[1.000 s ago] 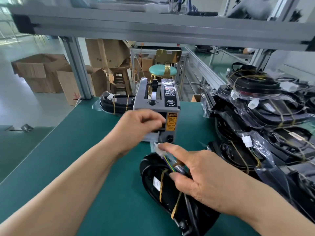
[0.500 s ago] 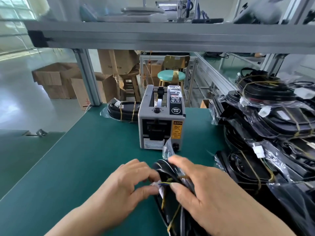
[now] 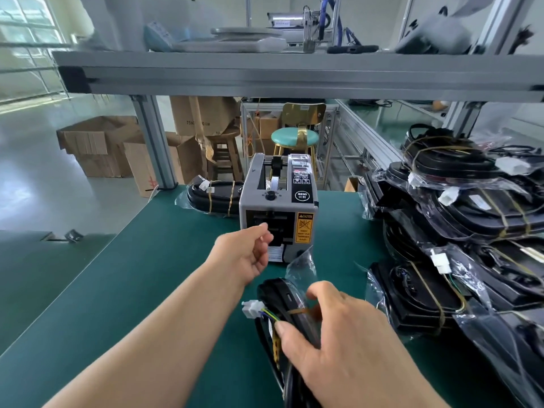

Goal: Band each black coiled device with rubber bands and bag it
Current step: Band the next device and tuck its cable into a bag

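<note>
Near the front edge of the tabletop (image 3: pixel 117 290) the right hand (image 3: pixel 338 334) grips the black coiled device (image 3: pixel 276 293), already banded and part-way into its clear bag (image 3: pixel 303 266), while the left hand (image 3: pixel 247 254), its grip unclear, reaches the tape dispenser (image 3: pixel 279 207), so sealing looks left; bagged devices (image 3: pixel 456 219) crowd the right edge.

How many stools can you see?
2: a wooden stool beside the cardboard boxes, and a teal stool with a gold back behind the grey tape machine. Others may be hidden behind the frames.
</note>
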Tool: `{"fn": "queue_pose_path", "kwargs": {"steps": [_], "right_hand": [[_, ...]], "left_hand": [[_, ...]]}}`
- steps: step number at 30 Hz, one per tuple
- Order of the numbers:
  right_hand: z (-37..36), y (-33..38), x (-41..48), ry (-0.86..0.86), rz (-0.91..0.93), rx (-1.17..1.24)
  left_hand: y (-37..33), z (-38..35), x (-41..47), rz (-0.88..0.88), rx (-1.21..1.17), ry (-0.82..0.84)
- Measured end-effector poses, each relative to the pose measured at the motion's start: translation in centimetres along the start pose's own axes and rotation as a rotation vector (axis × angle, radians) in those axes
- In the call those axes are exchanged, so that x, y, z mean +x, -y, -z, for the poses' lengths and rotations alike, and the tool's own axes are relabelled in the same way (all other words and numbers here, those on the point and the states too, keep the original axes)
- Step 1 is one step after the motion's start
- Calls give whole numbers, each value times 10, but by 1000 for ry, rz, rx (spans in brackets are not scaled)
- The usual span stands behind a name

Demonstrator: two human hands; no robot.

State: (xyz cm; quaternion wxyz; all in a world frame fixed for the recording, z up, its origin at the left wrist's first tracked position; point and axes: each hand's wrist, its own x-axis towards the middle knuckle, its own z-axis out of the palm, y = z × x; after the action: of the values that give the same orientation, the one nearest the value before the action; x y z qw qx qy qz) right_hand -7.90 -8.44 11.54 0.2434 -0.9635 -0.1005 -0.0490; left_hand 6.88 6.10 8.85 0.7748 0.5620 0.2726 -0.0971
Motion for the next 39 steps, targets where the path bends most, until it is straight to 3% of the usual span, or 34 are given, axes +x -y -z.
{"fn": "queue_pose_path", "kwargs": {"steps": [6,10,13,15,19,21,24,27,39], "right_hand": [[9,-7,-4,-18,-28,-9],[5,-10,-10,-42,-41,23],[2,-13,-11,-55,-51,69],[1,-16,-12,-62,-63,107],[0,-17,-11,-64,-87,187],[-1,-15,-11,-48,-100,208],[-4,-13,-11,-56,-106,212],[-7,-10,-12,-74,-107,207],[-11,-7,-11,-98,-82,169]], "left_hand": [[-4,-19,3,70,-254,-80],[2,-29,5,4,-344,-180],[1,-23,-6,-120,-328,-144],[0,-9,-21,-218,-248,-53],[1,23,-68,-294,99,405],[4,30,-88,-335,332,530],[7,29,-99,-421,608,493],[4,28,-96,-405,716,474],[2,34,-88,-396,792,508]]}}
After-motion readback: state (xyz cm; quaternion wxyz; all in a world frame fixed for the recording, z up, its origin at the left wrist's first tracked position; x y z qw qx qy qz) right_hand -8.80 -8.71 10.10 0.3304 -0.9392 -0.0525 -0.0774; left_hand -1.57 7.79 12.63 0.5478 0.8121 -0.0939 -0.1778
